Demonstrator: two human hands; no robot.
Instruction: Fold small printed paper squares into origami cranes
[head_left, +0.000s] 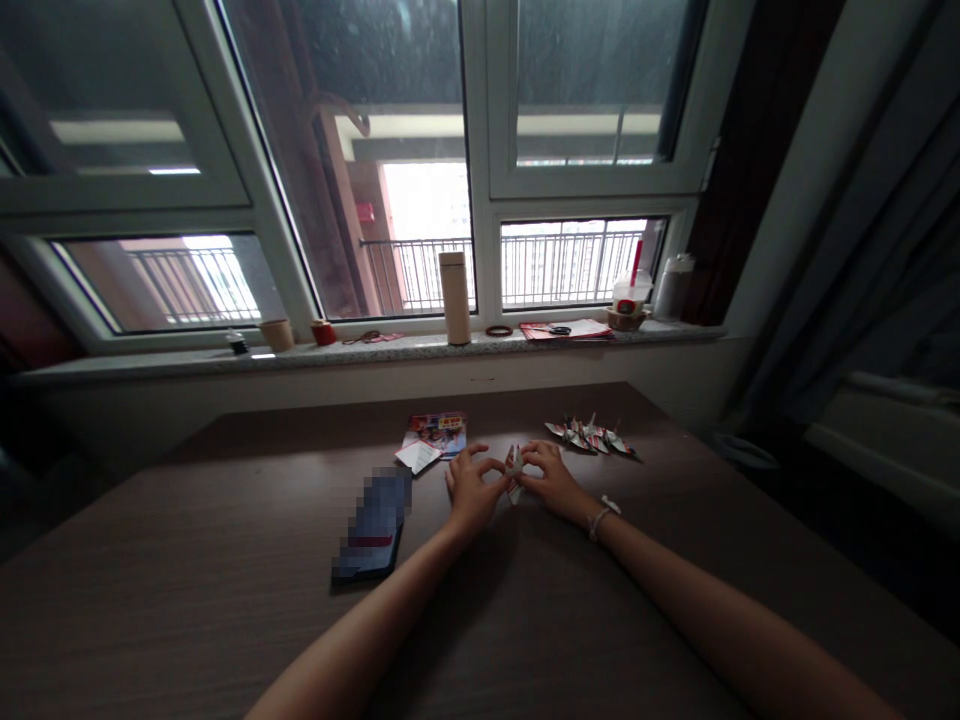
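Between my two hands, just above the table, is a small piece of folded paper (514, 484) with red and white print and pointed ends. My left hand (474, 488) pinches its left side between thumb and fingers. On the other side, my right hand (552, 474) grips it the same way, a pale band round the wrist. Several folded paper pieces (592, 437) with similar print lie in a cluster beyond my right hand. Left of my left hand sit a colourful printed sheet (439, 434) and a white folded paper (418, 457).
A dark phone (373, 530), partly pixelated, lies on the brown table (187, 560). Along the windowsill stand a beige flask (454, 300), a cup with a red straw (631, 295), a grey bottle (675, 288), scissors (559, 330) on papers, and a tan cup (277, 335).
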